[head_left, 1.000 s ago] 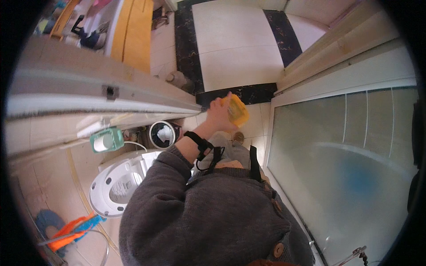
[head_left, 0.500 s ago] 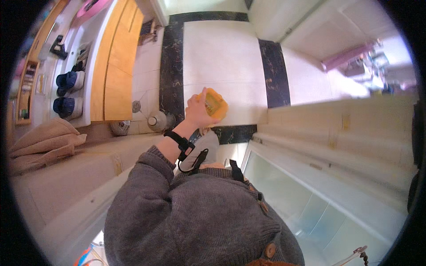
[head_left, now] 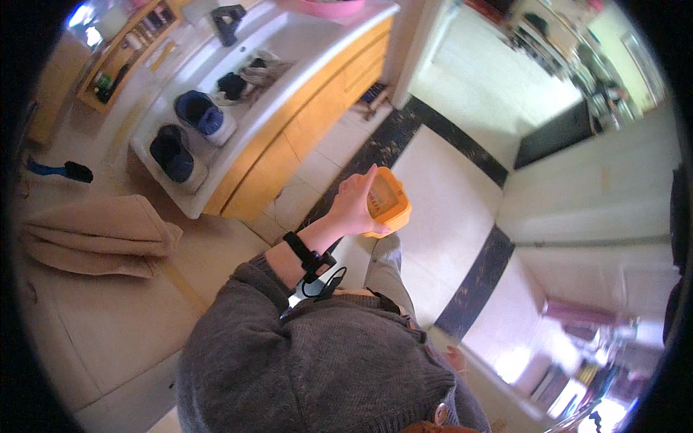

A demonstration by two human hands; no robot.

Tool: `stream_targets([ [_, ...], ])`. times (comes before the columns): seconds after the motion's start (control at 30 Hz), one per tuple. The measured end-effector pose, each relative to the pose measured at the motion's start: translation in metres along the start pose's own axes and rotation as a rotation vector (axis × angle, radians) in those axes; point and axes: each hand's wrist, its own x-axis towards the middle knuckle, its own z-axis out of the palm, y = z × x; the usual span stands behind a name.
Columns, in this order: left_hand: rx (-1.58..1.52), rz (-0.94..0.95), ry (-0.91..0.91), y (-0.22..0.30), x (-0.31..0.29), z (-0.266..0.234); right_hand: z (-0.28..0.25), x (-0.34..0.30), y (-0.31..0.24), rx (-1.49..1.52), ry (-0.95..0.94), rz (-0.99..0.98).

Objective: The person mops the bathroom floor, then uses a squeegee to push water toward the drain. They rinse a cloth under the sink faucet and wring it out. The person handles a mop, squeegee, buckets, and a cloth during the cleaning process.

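My left hand point(head_left: 354, 207) is wrapped round a yellow plastic container point(head_left: 392, 206), a squarish box with rounded corners and a paler panel with print on it. I hold it out in front of my body, above the floor. A black band with a small device point(head_left: 312, 261) and a cable sits on my left wrist. Part of my right hand point(head_left: 455, 359) shows low beside my right side, mostly hidden by my grey cardigan; its fingers are not clear.
To the left, a white sink counter point(head_left: 216, 162) over a wooden cabinet point(head_left: 296, 137) holds blue-and-white shoes point(head_left: 206, 115) and a pink basin point(head_left: 328, 7). A brown towel point(head_left: 101, 234) hangs nearer, below a blue-handled brush point(head_left: 61, 169). A doorway stands ahead; black-bordered tiles point(head_left: 447, 209) cover the floor.
My view has turned left, bringing the sink counter and shoes nearer the middle. The yellow container, still in my left hand, is tilted differently. Part of my right hand has come into view.
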Motion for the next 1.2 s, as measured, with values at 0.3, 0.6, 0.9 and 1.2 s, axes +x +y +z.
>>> stream_targets([
  [0.3,0.024,-0.284,0.465,-0.028,0.075,-0.128,0.109,0.013,-0.598,-0.772,-0.087,-1.292],
  [0.6,-0.106,-0.609,0.761,-0.090,0.082,-0.190,0.258,-0.219,-0.815,-0.771,-0.395,-2.375],
  [0.9,-0.172,-0.661,0.875,-0.152,0.113,-0.285,0.396,-0.198,-0.908,-0.627,-0.917,-2.375],
  [1.2,-0.718,-0.903,1.366,-0.313,0.061,-0.423,0.472,0.026,-0.965,-0.847,-0.840,-1.389],
])
